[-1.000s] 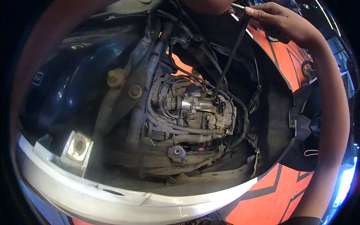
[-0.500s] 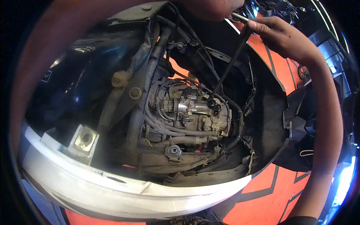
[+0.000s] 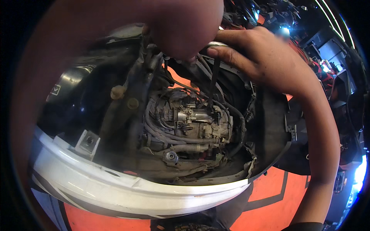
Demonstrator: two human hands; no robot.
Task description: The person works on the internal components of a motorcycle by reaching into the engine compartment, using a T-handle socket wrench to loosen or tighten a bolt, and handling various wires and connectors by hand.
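Observation:
A T-handle wrench stands nearly upright, its dark shaft reaching down to the top of the dusty engine. The lower end meets the engine beside a silvery intake part; its exact seat is hidden. My right hand is closed over the right part of the bright crossbar, thumb along it. Large and blurred at the top, my left hand is curled at the crossbar's other end, which it covers. Most of its fingers are hidden.
Around the engine lie hoses and frame tubes. A white body panel curves along the near side, with a metal bracket at left. Black plastic panels flank the right. The floor is orange with dark lines.
Both hands and the wrench's crossbar have moved left and nearer. The shaft, tilted to the right before, is now almost upright. The view has shifted slightly.

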